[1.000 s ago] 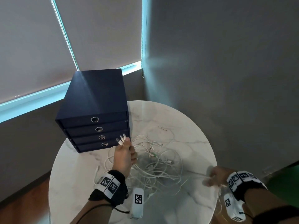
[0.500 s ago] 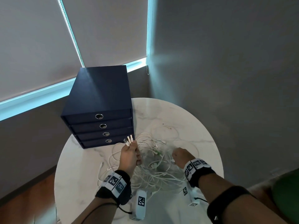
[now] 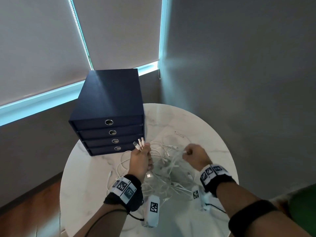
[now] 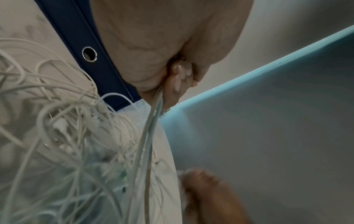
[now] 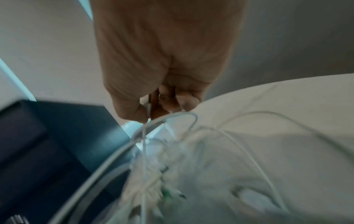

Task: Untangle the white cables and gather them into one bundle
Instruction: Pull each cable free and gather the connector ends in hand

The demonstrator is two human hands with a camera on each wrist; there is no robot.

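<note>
A tangle of white cables [image 3: 164, 166] lies heaped in the middle of a round marble table [image 3: 201, 127]. My left hand [image 3: 142, 156] is raised over the heap's left side and grips several cables, their plug ends [image 3: 139, 143] sticking up out of the fist. In the left wrist view those cables [image 4: 151, 133] hang straight down from the curled fingers [image 4: 178, 78]. My right hand [image 3: 193, 153] hovers over the heap's right side, pinching one cable end between thumb and fingers [image 5: 147, 106]; a thin white cable [image 5: 143, 151] runs down from it into the blurred tangle.
A dark blue drawer box [image 3: 109, 117] with several ring-pull drawers stands at the table's back left, just beyond my left hand. Roller blinds and a grey wall close the corner behind. A loose cable loop [image 3: 172, 134] lies toward the far side.
My right hand came in from the table's right edge to the heap, then lifted with a cable end pinched. The left hand stayed raised, gripping its cables.
</note>
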